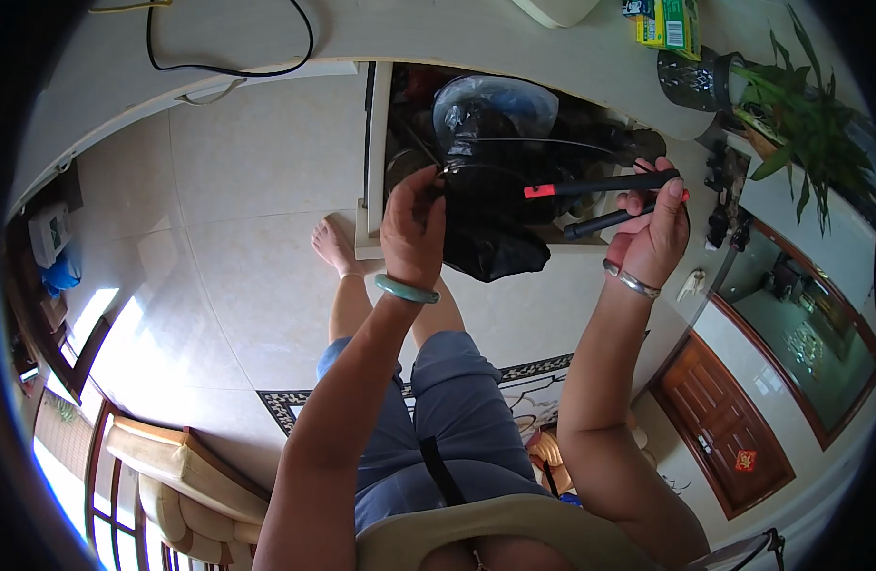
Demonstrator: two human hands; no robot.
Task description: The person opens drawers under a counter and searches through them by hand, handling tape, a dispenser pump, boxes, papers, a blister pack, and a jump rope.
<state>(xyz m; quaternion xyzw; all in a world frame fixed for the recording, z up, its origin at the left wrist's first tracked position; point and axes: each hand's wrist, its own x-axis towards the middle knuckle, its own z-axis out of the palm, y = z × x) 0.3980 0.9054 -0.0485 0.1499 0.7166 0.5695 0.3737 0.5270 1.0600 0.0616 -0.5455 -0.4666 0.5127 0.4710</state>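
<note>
My right hand (655, 228) is closed around the two black handles of a skipping rope (609, 183), which have red ends. One handle lies above the other, both pointing left. A thin dark cord runs left from them, over the drawer, toward my left hand (414, 228). The left fingers are pinched together at the cord, though the exact grip is partly hidden. Below both hands is a pulled-out drawer (373, 157) holding black plastic bags (495, 249) and a clear plastic-wrapped bundle (495, 103).
A pale desk top (409, 29) spans the far side, with a black cable (310, 43) on it. At right stand a green-yellow box (676, 27) and a potted plant (799, 124). My bare foot (333, 246) is beside the drawer on the tiled floor (238, 276).
</note>
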